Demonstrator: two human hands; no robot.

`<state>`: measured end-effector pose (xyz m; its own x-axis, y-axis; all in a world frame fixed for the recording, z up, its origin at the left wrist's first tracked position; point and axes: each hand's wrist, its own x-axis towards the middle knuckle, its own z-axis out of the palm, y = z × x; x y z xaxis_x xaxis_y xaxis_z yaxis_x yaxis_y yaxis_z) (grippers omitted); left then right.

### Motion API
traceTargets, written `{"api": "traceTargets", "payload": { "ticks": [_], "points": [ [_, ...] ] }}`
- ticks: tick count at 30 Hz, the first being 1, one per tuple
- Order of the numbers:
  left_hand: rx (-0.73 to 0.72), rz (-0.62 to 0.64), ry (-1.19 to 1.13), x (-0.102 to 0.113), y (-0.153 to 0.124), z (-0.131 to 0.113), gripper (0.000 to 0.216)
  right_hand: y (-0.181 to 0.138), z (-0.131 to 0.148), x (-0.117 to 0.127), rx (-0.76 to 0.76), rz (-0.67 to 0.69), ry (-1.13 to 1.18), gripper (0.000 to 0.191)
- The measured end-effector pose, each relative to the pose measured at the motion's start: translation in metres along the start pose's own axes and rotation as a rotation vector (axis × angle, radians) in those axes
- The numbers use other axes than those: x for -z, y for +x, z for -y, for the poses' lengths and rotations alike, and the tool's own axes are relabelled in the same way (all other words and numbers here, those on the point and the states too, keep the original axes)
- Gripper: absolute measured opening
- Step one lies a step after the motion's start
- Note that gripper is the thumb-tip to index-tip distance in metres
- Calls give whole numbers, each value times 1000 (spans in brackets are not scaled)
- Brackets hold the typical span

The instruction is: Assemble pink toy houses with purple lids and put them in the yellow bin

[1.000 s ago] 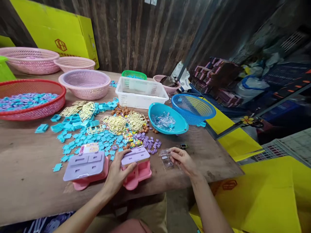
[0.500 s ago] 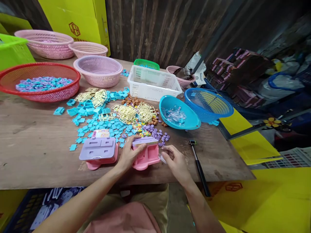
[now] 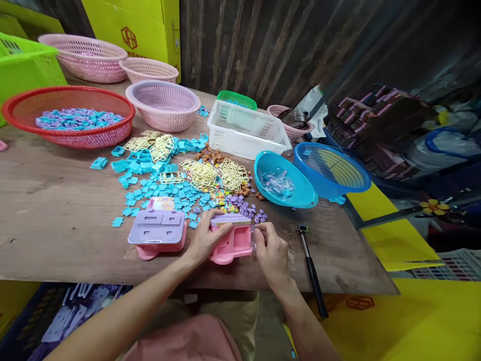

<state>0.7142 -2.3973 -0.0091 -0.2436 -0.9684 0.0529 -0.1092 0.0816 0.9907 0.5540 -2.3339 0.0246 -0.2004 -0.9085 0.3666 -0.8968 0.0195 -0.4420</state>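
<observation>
Surface: wooden table [image 3: 56, 210], worn, with its near edge just in front of the person.
Room: dark corrugated wall [image 3: 263, 45] behind the table; yellow carton [image 3: 139, 25] leaning against it at far left.
Containers: red basket [image 3: 93, 138] with lilac and teal parts at left; white basket [image 3: 244, 135] at centre rear; teal bowl [image 3: 296, 193] touching the blue basket [image 3: 338, 170] at right.
Loose stock: teal pieces [image 3: 150, 193] scattered mid-table, cream frames [image 3: 210, 175] lying on top of them.
Tool: hammer [image 3: 311, 271] lying flat, just right of the hands.
Work item: pink toy housing [image 3: 233, 243] with lilac top, on the table near its front edge, between both hands.
Neighbour: second housing [image 3: 158, 235], just left, apart from the hands.
Left hand [image 3: 205, 240]: forearm slanting in from lower left; fingers wrapped around the housing's left end, thumb on the lilac top.
Right hand [image 3: 272, 250]: back facing up, fingers bent and drawn close, tips touching the housing's right end; anything between the tips cannot be made out.
</observation>
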Motion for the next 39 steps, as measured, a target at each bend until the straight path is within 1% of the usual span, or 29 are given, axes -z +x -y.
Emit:
{"api": "traceTargets", "payload": {
  "ticks": [2, 5, 7, 9, 13, 15, 17, 19, 21, 22, 23, 25, 26, 29, 31, 33, 34, 35, 36, 37, 38, 39],
  "points": [
    [-11, -5, -3, 0, 0, 1, 35, 0, -1, -1, 5, -6, -66, 25],
    [-24, -14, -1, 1, 1, 2, 34, 1, -2, -2, 30, 23, -146, 28],
    [-20, 6, -4, 2, 1, 2, 34, 0, 0, -4, 30, 43, -197, 27],
    [-25, 32, 2, 3, 2, 3, 34, -1, 5, -7, -3, 62, -286, 26],
    [-60, 55, 30, 5, 5, 2, 33, -5, 20, -15, -133, 104, -506, 25],
    [-60, 72, 31, 5, 4, 0, 32, -6, 25, -17, -162, 118, -505, 28],
    [-59, 67, 32, 4, 3, -2, 32, -6, 22, -15, -165, 97, -393, 33],
    [-65, 40, 38, 3, -1, -4, 31, -6, 8, -7, -141, 107, -142, 37],
    [-101, 39, 50, 1, -6, -4, 31, -5, -17, 3, -146, 126, 144, 43],
    [-134, 58, 61, 0, -9, -4, 32, -5, -32, 8, -162, 126, 236, 45],
    [-174, 90, 79, -3, -12, -3, 34, -5, -48, 11, -193, 86, 238, 46],
    [-265, 165, 127, -11, -17, 2, 42, -7, -77, 12, -172, 47, 76, 43],
    [-301, 199, 158, -16, -20, 5, 45, -8, -89, 10, -133, 74, -23, 42],
    [-375, 270, 288, -30, -27, 14, 55, -15, -109, 1, -23, 264, -203, 45],
    [-438, 298, 369, -30, -32, 16, 75, -16, -114, -3, -17, 348, -238, 46],
    [-573, 309, 426, -16, -38, 16, 93, -14, -117, 0, -33, 368, -224, 33],
    [-656, 278, 455, -3, -42, 16, 94, -11, -118, 4, -47, 355, -208, 22],
    [-725, 210, 489, 14, -45, 16, 90, -8, -118, 10, -62, 323, -186, 11],
    [-766, 106, 533, 34, -48, 17, 83, -4, -117, 18, -83, 270, -163, 6],
    [-777, -27, 579, 57, -50, 19, 77, -1, -113, 26, -116, 197, -133, 12],
    [-733, -164, 628, 79, -52, 21, 76, 3, -107, 35, -158, 110, -80, 16],
    [-678, -269, 673, 102, -52, 24, 79, 6, -97, 43, -205, 22, 2, 19]
  ]
}}
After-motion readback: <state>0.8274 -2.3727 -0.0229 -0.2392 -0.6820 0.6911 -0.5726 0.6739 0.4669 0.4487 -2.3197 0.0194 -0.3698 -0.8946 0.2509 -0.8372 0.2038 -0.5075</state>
